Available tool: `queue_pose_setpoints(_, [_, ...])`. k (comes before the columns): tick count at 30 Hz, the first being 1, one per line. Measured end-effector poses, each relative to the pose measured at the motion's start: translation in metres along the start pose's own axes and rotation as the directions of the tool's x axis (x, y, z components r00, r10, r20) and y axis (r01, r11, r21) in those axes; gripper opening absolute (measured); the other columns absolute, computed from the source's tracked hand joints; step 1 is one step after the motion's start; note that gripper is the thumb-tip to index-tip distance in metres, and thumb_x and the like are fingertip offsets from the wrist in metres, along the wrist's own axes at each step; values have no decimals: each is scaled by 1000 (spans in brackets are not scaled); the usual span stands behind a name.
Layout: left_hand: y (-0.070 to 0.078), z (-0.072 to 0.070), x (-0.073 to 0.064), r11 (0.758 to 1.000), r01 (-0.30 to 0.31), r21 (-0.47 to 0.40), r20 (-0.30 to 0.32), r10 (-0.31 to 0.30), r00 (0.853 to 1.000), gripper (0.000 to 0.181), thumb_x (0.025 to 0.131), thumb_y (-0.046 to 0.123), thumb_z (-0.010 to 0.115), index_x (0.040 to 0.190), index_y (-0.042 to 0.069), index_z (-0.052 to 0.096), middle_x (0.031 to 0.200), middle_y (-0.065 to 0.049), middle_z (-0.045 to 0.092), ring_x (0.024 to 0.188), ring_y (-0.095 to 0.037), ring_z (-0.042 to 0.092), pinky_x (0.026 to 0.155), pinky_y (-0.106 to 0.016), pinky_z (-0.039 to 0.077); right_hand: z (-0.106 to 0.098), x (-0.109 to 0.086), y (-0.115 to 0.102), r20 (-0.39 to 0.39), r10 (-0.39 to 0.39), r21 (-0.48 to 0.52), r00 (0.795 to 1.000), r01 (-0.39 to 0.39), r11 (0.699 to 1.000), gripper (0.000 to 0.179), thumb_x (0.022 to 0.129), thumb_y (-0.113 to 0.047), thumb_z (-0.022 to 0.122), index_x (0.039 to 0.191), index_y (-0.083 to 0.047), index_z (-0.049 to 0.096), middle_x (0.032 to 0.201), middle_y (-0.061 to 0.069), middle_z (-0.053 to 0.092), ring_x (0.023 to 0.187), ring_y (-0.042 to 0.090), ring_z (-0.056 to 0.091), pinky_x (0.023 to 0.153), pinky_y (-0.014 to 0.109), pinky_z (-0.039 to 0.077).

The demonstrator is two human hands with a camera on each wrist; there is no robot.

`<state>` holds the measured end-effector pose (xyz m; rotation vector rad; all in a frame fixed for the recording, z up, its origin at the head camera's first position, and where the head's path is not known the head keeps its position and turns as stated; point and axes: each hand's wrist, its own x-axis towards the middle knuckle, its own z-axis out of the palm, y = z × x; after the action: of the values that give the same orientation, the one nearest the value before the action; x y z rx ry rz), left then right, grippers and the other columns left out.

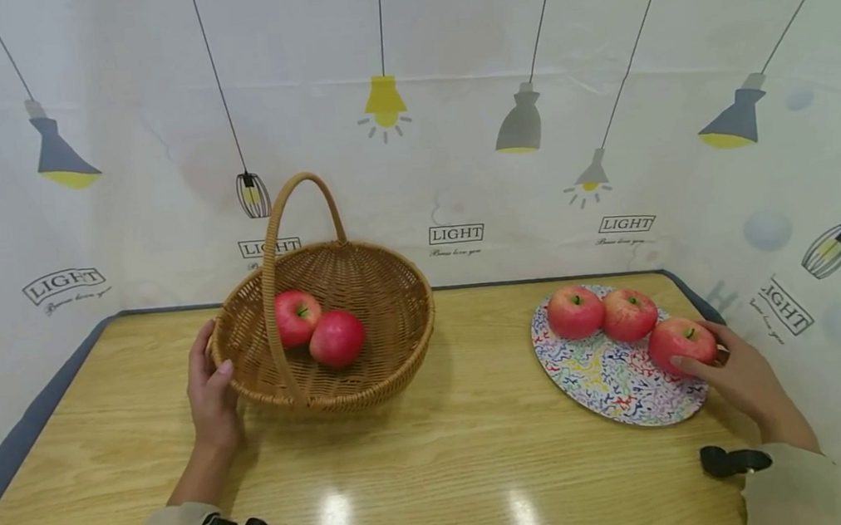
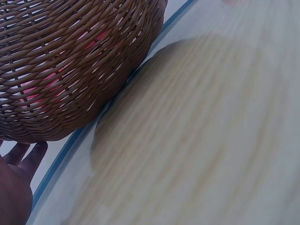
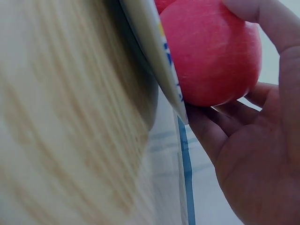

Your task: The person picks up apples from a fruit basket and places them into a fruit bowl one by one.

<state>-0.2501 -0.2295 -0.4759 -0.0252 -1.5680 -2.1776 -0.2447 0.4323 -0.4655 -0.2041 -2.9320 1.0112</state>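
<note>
A brown wicker basket (image 1: 400,373) with a tall handle stands at the left, with two red apples (image 1: 337,338) inside. My left hand (image 1: 214,389) rests against the basket's left side, fingertips on the outside of the weave in the left wrist view and thumb by the rim. At the right, a round plate (image 1: 596,380) with a multicoloured squiggle pattern bears several red apples (image 1: 576,312). My right hand (image 1: 746,376) grips the nearest apple (image 1: 679,344) at the plate's right edge, thumb in front and fingers round its far side.
The light wood table (image 1: 438,461) spreads between basket and plate. A white backdrop (image 1: 457,167) printed with hanging lamps rises behind the table and at both sides. Small black devices (image 1: 734,460) are strapped to both sleeves.
</note>
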Motion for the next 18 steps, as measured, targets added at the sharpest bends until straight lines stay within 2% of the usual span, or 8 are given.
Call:
queue_pose_setpoints(7, [1, 1, -1, 1000, 10, 0, -12, -10, 1000, 59, 94, 14, 47, 152, 18, 42, 156, -6, 41, 137, -22, 45, 94, -16, 51, 3, 1, -3, -4, 14, 23, 1000, -14, 1000, 95, 96, -46, 64, 156, 10, 16, 151, 42, 31, 133, 61, 39, 105, 68, 39])
queue_pose_setpoints(18, [-1, 0, 0, 1000, -9, -5, -9, 9, 1000, 59, 94, 15, 48, 152, 16, 42, 154, -5, 42, 138, -23, 44, 93, -16, 52, 7, 4, -1, -25, 9, 39, 1000, -8, 999, 94, 96, -45, 64, 158, 7, 15, 152, 42, 30, 135, 61, 38, 106, 69, 38])
